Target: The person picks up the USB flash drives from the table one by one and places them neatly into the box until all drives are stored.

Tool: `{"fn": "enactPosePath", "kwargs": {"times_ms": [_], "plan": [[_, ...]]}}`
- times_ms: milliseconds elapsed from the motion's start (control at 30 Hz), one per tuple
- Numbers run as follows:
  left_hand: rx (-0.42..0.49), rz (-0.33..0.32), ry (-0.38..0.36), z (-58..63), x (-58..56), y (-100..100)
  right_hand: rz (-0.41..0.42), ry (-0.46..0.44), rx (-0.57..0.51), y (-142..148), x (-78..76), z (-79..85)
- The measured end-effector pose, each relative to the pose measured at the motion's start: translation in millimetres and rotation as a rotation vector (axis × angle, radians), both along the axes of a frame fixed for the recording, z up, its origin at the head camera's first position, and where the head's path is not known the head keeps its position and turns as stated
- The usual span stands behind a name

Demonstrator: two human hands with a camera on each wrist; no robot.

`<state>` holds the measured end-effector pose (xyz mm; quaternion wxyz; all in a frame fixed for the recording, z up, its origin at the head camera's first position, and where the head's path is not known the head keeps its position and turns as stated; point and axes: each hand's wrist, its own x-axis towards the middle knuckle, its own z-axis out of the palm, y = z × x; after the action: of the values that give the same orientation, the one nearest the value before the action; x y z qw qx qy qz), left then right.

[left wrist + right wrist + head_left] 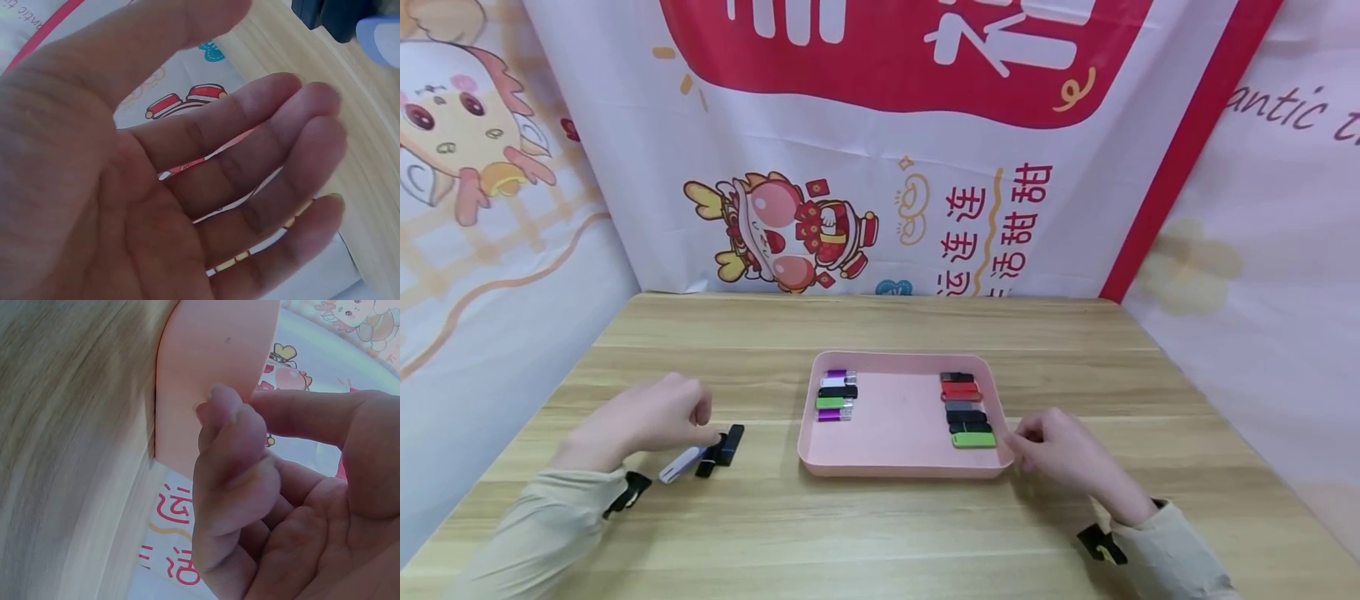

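My left hand hovers over several USB flash drives lying side by side on the table at left. Among them are a white-and-blue flash drive and a black flash drive. The left wrist view shows its fingers loosely bent and holding nothing, the drives past the fingertips. At the right end of a pink tray, my right hand pinches the rim, with the thumb on the inner side and fingers against the outer wall.
Inside the tray, a left column holds purple, white, black and green flash drives. Along its right side lie black, grey and green ones, plus a red flash drive. A printed cloth hangs behind the wooden table.
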<state>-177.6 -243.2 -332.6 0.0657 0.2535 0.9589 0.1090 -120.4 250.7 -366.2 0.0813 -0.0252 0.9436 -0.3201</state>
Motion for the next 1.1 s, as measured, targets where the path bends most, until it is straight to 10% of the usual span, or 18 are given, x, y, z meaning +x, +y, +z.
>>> {"fn": "enactPosePath", "kwargs": {"times_ms": [1100], "plan": [[-0.059, 0.023, -0.136, -8.5, 0.1, -2.2, -0.001, 0.072, 0.006, 5.4, 5.1, 4.3]]}}
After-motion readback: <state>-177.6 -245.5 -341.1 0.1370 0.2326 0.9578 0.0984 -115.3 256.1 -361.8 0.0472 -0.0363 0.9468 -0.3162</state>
